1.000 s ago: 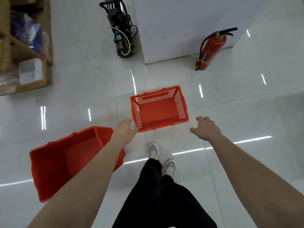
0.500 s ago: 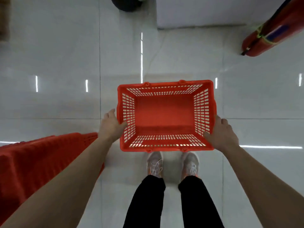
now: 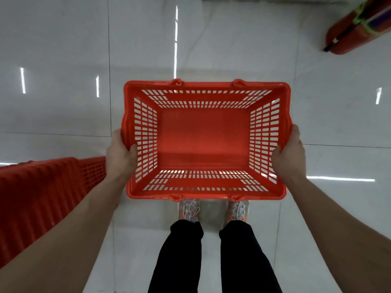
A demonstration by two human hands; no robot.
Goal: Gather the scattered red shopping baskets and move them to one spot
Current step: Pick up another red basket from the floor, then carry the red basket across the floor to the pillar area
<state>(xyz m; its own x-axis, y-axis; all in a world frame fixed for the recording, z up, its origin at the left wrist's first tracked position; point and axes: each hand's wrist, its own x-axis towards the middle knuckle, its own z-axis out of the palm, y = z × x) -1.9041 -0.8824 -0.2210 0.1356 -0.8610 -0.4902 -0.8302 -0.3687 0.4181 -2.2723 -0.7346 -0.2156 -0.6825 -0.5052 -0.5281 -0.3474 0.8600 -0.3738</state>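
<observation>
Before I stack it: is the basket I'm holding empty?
Empty: the basket shows only its bare red floor, with nothing inside.

The basket [image 3: 204,142] is red with slotted walls; the floor [image 3: 63,49] glossy white; trousers [image 3: 211,261] black; extinguisher [image 3: 359,28] red.

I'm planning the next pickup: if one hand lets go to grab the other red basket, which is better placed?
Likely left. The left hand grips the held basket at its left rim, beside the second basket at lower left; the right hand grips the opposite rim, farther away.
</observation>
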